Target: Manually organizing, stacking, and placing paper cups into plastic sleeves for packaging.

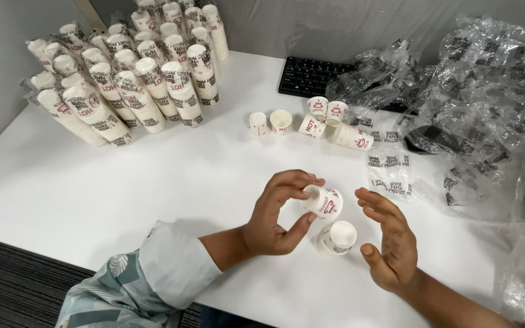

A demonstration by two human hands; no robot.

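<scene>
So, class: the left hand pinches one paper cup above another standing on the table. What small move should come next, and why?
Probably lower the tilted cup in the left hand onto the upright cup just below it. The right hand is open beside both, well placed to steady the lower cup.

An office workstation pressed into use as a packing or sorting bench. A white laminate desk [123, 182] stands against grey partition walls [335, 24], with a black computer keyboard [311, 76] pushed to the back and dark ribbed carpet [7, 273] visible below the front edge. The desktop carries bulk stock rather than paperwork: many plastic-wrapped sleeves of printed paper cups [129, 79] ranked at the rear left, a few loose paper cups [311, 118] near the keyboard, and a heap of emptied clear wrappers [487, 109] at the right.
</scene>
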